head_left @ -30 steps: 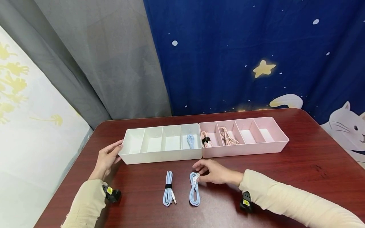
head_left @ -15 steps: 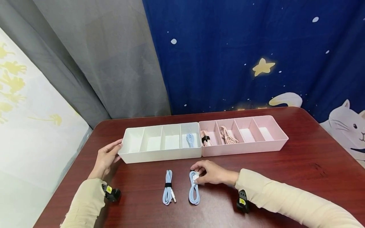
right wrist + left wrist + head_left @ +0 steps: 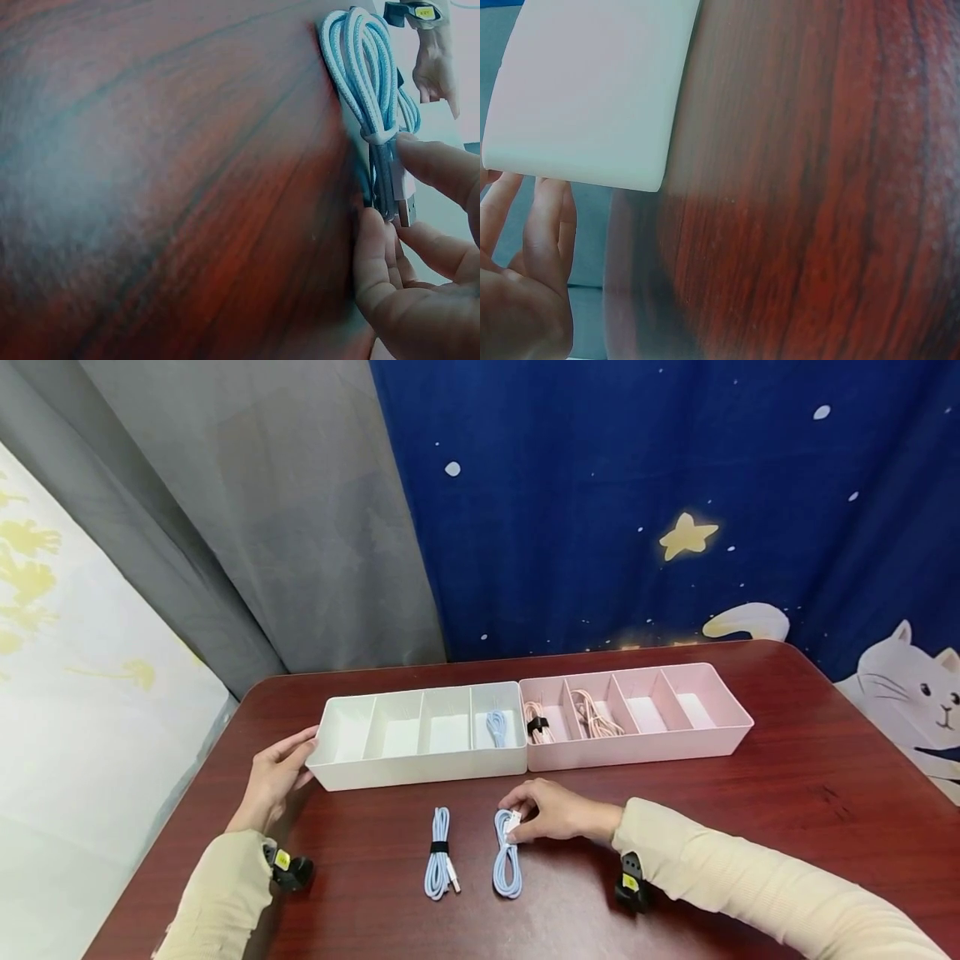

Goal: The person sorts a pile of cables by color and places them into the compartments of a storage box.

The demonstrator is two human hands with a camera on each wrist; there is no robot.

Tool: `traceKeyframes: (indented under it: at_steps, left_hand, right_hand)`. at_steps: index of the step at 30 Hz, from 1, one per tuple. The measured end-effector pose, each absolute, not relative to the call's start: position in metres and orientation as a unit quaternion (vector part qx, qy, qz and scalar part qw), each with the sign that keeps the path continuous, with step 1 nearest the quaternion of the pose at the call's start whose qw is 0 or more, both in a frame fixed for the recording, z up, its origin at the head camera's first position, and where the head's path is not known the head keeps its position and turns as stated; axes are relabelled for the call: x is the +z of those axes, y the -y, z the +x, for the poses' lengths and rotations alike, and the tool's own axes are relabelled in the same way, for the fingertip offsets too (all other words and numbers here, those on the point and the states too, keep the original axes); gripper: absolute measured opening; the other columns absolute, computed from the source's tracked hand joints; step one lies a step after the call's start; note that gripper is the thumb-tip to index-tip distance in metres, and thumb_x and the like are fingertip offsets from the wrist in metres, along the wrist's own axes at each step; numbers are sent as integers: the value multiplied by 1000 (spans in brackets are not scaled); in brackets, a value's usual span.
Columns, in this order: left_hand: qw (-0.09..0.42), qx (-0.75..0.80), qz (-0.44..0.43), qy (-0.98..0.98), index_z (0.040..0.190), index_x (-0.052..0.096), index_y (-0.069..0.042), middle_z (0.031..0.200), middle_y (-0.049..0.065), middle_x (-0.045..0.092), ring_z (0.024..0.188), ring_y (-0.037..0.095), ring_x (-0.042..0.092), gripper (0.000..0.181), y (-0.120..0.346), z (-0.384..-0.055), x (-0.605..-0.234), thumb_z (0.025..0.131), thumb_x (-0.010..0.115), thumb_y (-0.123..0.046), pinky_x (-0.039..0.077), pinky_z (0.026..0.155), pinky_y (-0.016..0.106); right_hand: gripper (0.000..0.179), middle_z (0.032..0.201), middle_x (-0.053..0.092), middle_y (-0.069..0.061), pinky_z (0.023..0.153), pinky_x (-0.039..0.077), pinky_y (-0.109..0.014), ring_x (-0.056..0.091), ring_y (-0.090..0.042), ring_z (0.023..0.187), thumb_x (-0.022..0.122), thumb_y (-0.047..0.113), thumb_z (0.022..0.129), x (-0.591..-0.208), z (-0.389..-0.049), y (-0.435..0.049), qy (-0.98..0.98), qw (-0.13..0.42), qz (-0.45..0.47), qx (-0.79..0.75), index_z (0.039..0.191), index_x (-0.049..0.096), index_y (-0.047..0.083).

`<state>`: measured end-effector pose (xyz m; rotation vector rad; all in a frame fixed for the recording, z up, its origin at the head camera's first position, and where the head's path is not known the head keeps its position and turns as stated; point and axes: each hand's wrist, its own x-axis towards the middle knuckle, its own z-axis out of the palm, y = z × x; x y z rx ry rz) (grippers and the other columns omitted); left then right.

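Observation:
A coiled light-blue USB cable [image 3: 507, 872] with a white tie lies on the table in front of the boxes. My right hand [image 3: 551, 810] pinches its far end: in the right wrist view the thumb is at the tie of the coil [image 3: 356, 71] and the fingertips are by the metal plug. At the far left, my left hand [image 3: 274, 772] rests with its fingers against the end wall of a white divided box [image 3: 420, 771]. The left wrist view has those fairly straight fingers touching the box's end [image 3: 577, 161].
Another blue cable [image 3: 437, 870] with a black strap lies left of the pinched one. A blue cable [image 3: 497, 728] sits in the white box's right compartment. Adjoining it, a pink divided box [image 3: 637, 752] holds two pinkish cables [image 3: 538, 722] in its left compartments. Curtains [image 3: 337, 510] hang behind the table.
My right hand and forearm have shifted slightly left, and the fingers have closed in on the blue cable's far end. The left hand stays at the white box.

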<state>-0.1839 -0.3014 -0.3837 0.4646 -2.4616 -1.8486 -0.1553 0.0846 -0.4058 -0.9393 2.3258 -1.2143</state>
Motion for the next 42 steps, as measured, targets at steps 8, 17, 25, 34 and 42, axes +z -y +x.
traceKeyframes:
  at_steps: [8, 17, 25, 34, 42]
  left_hand:
    - [13, -595, 148, 790, 128, 50, -15, 91, -17, 54, 77, -3, 55, 50, 301, -184, -383, 84, 59, -38, 49, 66, 19]
    - [12, -594, 158, 789, 129, 49, -14, 94, -13, 54, 76, -2, 56, 51, 300, -183, -384, 84, 59, -37, 49, 68, 21]
    - [10, -593, 157, 790, 128, 49, -14, 93, -15, 54, 76, -3, 56, 51, 301, -184, -384, 84, 59, -37, 49, 66, 19]
    - [13, -588, 154, 794, 129, 48, -14, 97, -12, 54, 77, -3, 56, 52, 301, -185, -382, 84, 58, -38, 49, 67, 20]
    - [9, -596, 154, 788, 129, 48, -14, 91, -17, 53, 76, -3, 56, 51, 301, -182, -383, 84, 58, -37, 49, 68, 21]
  right_hand:
    - [35, 84, 58, -5, 68, 46, -21, 56, -10, 73, 73, 5, 70, -403, -156, -86, -802, 192, -331, -458, 99, 58, -6]
    - [34, 86, 57, -9, 72, 47, -23, 54, -12, 77, 70, 1, 72, -400, -157, -86, -771, 201, -354, -489, 100, 52, -8]
    - [33, 82, 57, -7, 67, 47, -21, 54, -9, 72, 69, -1, 72, -399, -155, -84, -757, 221, -327, -520, 100, 52, -7]
    - [32, 79, 55, -6, 61, 51, -32, 56, -13, 63, 63, -7, 74, -399, -153, -83, -701, 265, -273, -603, 102, 49, -13]
    - [31, 80, 53, -7, 64, 51, -40, 57, -14, 65, 61, -8, 76, -399, -145, -82, -680, 301, -230, -627, 104, 48, -14]
